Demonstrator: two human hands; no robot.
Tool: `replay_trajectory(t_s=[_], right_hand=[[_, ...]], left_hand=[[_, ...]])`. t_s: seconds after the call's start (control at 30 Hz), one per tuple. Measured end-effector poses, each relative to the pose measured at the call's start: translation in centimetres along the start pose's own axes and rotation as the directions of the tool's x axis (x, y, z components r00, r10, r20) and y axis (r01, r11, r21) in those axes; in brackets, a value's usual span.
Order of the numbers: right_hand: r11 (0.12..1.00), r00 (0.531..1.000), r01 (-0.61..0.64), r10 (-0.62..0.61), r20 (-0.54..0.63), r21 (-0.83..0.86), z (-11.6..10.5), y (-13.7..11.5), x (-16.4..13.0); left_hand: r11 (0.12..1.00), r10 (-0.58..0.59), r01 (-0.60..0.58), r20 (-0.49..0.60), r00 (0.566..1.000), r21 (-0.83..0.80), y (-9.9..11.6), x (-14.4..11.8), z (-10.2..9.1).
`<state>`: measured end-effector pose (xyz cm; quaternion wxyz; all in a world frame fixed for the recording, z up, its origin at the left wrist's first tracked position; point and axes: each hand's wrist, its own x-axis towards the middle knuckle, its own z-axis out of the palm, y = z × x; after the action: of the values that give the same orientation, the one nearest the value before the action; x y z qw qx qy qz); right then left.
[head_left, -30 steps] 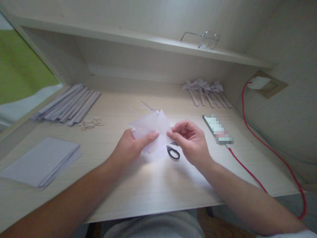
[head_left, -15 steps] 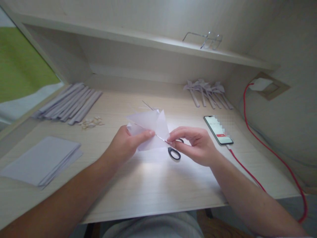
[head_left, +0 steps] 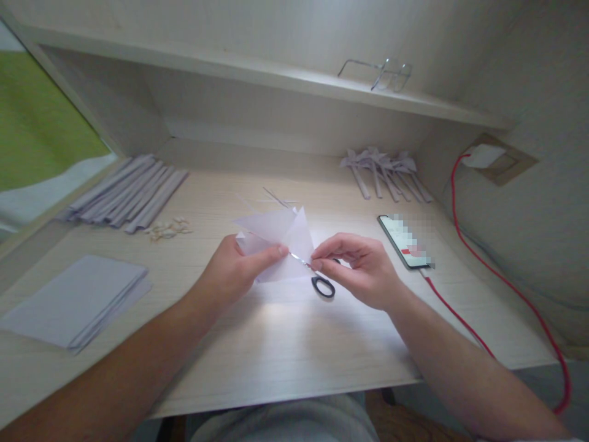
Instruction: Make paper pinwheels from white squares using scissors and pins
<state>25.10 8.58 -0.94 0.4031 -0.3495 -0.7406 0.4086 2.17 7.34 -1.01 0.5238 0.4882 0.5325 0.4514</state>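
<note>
Holding folded paper (head_left: 276,236) above the desk (head_left: 294,344), our left hand (head_left: 234,270) pinches its edge; our right hand (head_left: 363,270) grips the scissors (head_left: 317,279), blades touching the paper.

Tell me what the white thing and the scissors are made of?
The white folded piece looks like thin matte paper: it holds sharp creases. The scissors seem to have shiny metal blades and black handles, probably plastic.

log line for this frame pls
left hand: holds folded white paper | right hand: pinches thin pin at paper | scissors: on desk, under right hand | phone: right
</note>
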Motion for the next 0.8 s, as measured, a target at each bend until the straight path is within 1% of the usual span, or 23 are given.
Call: replay_trajectory(t_s=[0.13,0.27,0.37,0.57,0.73,0.8], right_hand=[[0.999,1.0,-0.007,0.008,-0.014,0.033,0.16,-0.07,0.0],[0.998,1.0,-0.006,0.008,-0.03,0.068,0.23,-0.14,0.05],[0.997,0.999,-0.011,0.014,-0.044,0.075,0.32,-0.13,0.06],[0.997,0.999,-0.026,0.029,-0.029,0.075,0.49,0.12,-0.02],[0.99,0.998,-0.046,0.052,-0.04,0.13,0.8,0.57,-0.04],[0.985,0.998,-0.055,0.061,-0.031,0.165,0.94,0.73,-0.02]], left_hand=[[1.0,-0.009,0.009,-0.021,1.0,0.007,0.1,-0.17,0.11],[1.0,0.004,-0.005,-0.018,1.0,-0.01,0.11,-0.26,0.21],[1.0,0.011,-0.012,-0.038,0.999,-0.007,0.13,-0.26,0.25],[0.999,0.029,-0.027,-0.056,0.998,0.033,-0.05,-0.19,0.26],[0.999,0.03,-0.03,-0.021,0.999,0.014,-0.17,-0.03,0.45],[1.0,0.023,-0.023,-0.03,0.999,0.006,-0.19,0.0,0.45]])
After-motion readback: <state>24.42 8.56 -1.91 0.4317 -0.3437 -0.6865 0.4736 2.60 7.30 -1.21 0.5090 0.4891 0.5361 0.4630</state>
